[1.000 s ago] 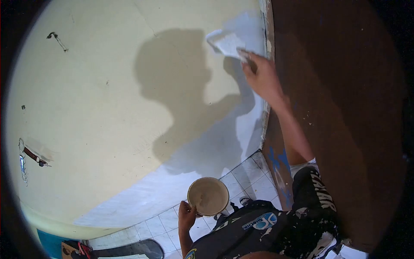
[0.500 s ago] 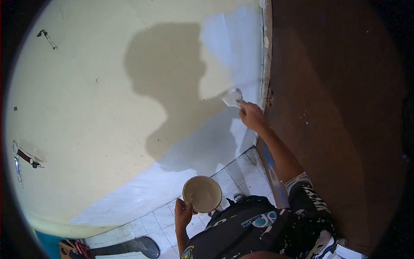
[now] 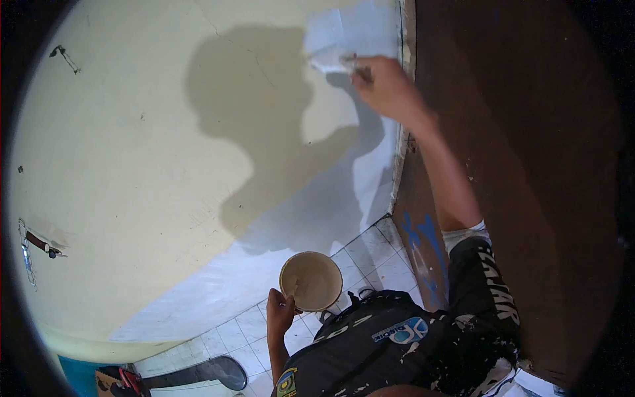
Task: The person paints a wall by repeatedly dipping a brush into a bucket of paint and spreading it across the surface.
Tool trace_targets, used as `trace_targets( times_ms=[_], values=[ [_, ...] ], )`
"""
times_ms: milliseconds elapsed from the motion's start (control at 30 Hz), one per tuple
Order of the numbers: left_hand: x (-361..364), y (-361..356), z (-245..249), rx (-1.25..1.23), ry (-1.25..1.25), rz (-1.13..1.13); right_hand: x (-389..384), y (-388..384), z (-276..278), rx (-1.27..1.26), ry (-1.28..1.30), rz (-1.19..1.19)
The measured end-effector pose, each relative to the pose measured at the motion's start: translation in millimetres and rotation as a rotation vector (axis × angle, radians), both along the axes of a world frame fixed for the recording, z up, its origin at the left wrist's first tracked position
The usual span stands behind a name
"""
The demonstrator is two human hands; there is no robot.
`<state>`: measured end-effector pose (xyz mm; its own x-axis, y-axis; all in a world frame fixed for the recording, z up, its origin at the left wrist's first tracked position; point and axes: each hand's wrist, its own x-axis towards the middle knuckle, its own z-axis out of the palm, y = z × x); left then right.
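Observation:
My right hand (image 3: 383, 86) is closed around the handle of a paintbrush (image 3: 331, 61), whose pale bristles press against the wall high up near the corner. Under the brush lies a patch of wet-looking white paint (image 3: 357, 26). Lower down, my left hand (image 3: 280, 311) pinches the rim of a round beige paint bucket (image 3: 317, 281) and holds it in front of my body. Some liquid seems to lie in the bucket, though its level is hard to tell. The wall (image 3: 152, 165) is cream above and white in a slanting band near the floor.
A brown panel (image 3: 503, 165) meets the wall at the right. Hooks (image 3: 65, 58) and a hanging strap (image 3: 43, 245) are fixed on the left. White floor tiles (image 3: 251, 331) run below, with a dark long object (image 3: 198, 374) and a red item (image 3: 129, 378) at lower left.
My right hand has swept the paintbrush up along the wall from the lower painted edge to the upper white patch. The bucket in my left hand has risen slightly in view.

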<state>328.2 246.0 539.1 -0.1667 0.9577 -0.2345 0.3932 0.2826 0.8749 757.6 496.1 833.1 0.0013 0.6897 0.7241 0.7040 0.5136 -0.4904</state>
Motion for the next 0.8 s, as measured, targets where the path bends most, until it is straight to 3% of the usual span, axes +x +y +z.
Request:
trace_targets(
  times_ms=[67, 133, 200, 267, 400, 467, 533, 633, 767, 800],
  values=[
    [13.7, -0.5, 25.0, -0.064, -0.05, 0.033, 2.8, -8.5, 28.5, 0.141, -0.015, 0.035],
    [12.3, -2.4, 23.6, -0.074, -0.058, 0.04, -2.1, -29.7, 61.8, 0.025, -0.007, -0.093],
    [3.9, -4.7, 12.3, -0.083, -0.065, 0.046, -9.0, -24.9, 56.7, -0.03, 0.072, -0.09],
    [-12.4, -7.1, -14.7, -0.007, 0.015, 0.007, -15.9, 10.0, 5.7, 0.06, 0.039, -0.068],
    [-11.6, -13.8, -4.1, 0.004, 0.034, 0.026, -29.4, 30.9, -139.8, 0.19, 0.069, -0.063],
    [-14.5, -14.8, -9.2, -0.028, 0.024, 0.068, -23.7, 27.0, -215.6, 0.073, 0.03, -0.093],
    [-15.7, -14.1, -10.3, -0.056, 0.04, 0.068, -16.0, 10.0, -251.8, -0.327, -0.002, -0.095],
    [-11.6, -4.4, -0.2, -0.103, 0.003, 0.022, 2.4, -8.7, -305.6, -0.548, -0.079, -0.053],
    [-14.5, 4.2, -11.1, -0.043, 0.068, -0.031, 12.3, -13.1, -326.5, -0.6, -0.06, -0.045],
    [-14.0, 6.4, -12.1, -0.051, 0.072, -0.034, 9.9, -9.1, -301.7, -0.602, -0.046, -0.044]
  ],
)
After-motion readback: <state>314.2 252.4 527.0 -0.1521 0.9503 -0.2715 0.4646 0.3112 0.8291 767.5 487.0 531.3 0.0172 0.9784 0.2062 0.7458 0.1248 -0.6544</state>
